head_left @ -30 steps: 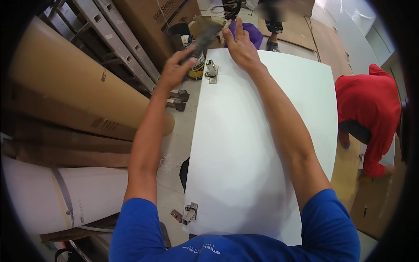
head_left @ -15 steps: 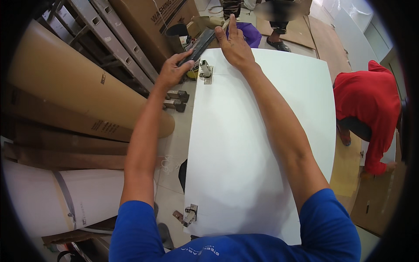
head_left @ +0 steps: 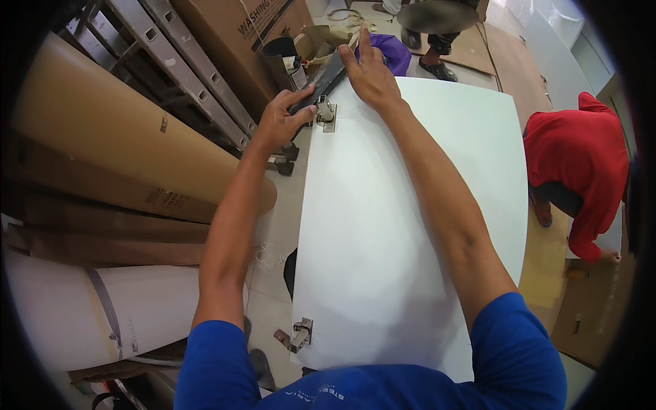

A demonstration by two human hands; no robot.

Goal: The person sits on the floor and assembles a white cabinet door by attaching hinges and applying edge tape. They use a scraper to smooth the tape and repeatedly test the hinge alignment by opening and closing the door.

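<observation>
At the far left corner of a white panel (head_left: pixel 403 205), my left hand (head_left: pixel 279 117) grips the near end of a long, dark, flat bar (head_left: pixel 321 80). The bar slants away and to the right beside a metal cabinet hinge (head_left: pixel 328 116) fixed on the panel edge. My right hand (head_left: pixel 372 78) lies at the panel's far edge, its fingers stretched out and its thumb beside the bar's far end; whether the thumb touches the bar I cannot tell. A second hinge (head_left: pixel 301 335) sits at the near left corner.
An aluminium ladder (head_left: pixel 184 68), a large carton (head_left: pixel 239 27) and a big brown roll (head_left: pixel 137 130) crowd the left. A white wrapped roll (head_left: pixel 157 307) lies nearer. On the right, a person in red (head_left: pixel 577 157) bends down. A purple bag (head_left: pixel 389 55) lies beyond the panel.
My left hand and the dark bar have shifted slightly right and nearer, closer to the far hinge. The right hand has barely moved.
</observation>
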